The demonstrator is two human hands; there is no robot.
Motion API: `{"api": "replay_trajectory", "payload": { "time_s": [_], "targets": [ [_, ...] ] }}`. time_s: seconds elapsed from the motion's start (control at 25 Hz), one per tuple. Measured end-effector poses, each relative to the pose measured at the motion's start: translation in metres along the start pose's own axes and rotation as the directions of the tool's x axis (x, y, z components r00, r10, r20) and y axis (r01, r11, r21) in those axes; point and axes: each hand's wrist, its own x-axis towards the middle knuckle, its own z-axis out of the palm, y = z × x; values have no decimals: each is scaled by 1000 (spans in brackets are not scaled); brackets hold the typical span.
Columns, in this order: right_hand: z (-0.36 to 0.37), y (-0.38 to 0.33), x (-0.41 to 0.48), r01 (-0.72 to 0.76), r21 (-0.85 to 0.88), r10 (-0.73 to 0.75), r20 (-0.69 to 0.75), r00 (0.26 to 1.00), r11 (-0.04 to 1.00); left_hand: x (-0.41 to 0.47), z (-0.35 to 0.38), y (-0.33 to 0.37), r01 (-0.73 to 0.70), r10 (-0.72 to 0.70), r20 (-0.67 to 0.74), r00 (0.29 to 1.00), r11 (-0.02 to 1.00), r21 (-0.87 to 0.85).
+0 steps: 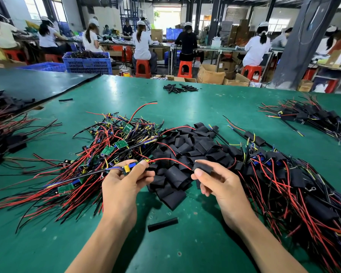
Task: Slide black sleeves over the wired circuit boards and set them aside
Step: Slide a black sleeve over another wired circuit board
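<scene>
At the lower centre of the frame, your left hand (pixel 124 182) pinches a small circuit board (pixel 129 167) between thumb and fingertips. Just right of it, your right hand (pixel 215 184) pinches a black sleeve (pixel 202 166). The board's red wire (pixel 169 160) arches across to the sleeve.

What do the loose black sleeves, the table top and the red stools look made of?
Black sleeves: thin, matte, flexible plastic or rubber, likely heat-shrink tubing; they lie flattened and creased.
Table top: green mat, probably rubber or vinyl, semi-gloss; it shows soft window glare and scuffs.
Red stools: moulded plastic by the look, glossy, with legs that seem to be one piece with the seat.
</scene>
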Motion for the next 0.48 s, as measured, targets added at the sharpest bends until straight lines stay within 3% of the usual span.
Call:
{"api": "replay_trajectory", "payload": {
  "time_s": [0.48],
  "targets": [
    [4,5,0,-17,-36,16,-39,999,999,-3,2,2,6,-6,-14,1000,1000,-8]
  ]
}}
